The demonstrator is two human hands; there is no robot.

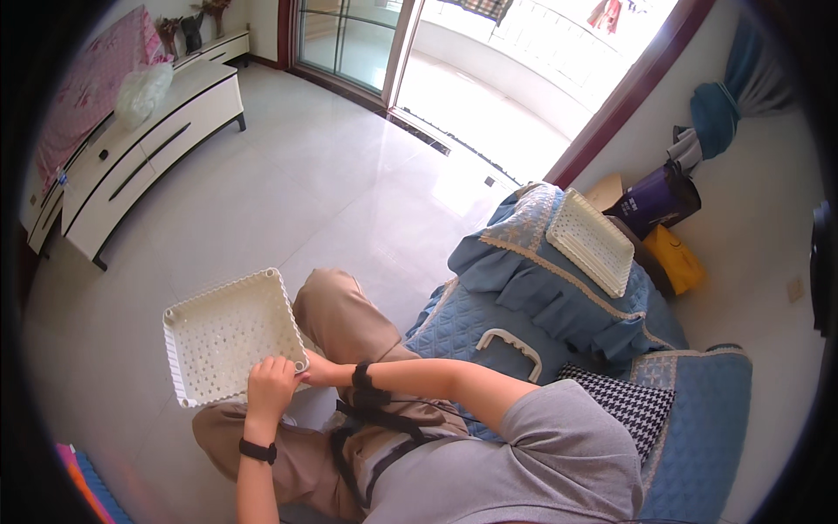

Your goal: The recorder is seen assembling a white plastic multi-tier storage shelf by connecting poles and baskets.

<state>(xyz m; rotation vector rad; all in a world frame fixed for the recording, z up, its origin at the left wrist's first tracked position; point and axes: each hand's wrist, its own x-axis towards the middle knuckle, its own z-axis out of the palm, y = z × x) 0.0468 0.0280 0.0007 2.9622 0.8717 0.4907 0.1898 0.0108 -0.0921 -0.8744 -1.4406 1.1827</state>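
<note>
A white perforated plastic basket (229, 336) with a scalloped rim is held over my knees, its inside facing up. My left hand (271, 386) is closed over its near rim, close to the near right corner. Right beside it, my right hand (321, 370) grips that same corner; its fingers are partly hidden behind the basket edge. On the blue quilted sofa seat to my right lies a loose white curved handle (511, 342). A second white perforated tray-like piece (591, 244) rests on the sofa's covered arm.
A black-and-white houndstooth cushion (621, 403) is on the blue sofa (698, 428). Behind the sofa arm stand a purple bag (656, 199) and a yellow bag (676, 259). A white low cabinet (166, 148) with a plastic bag on top lines the left wall. A sliding door (345, 44) opens at the far side.
</note>
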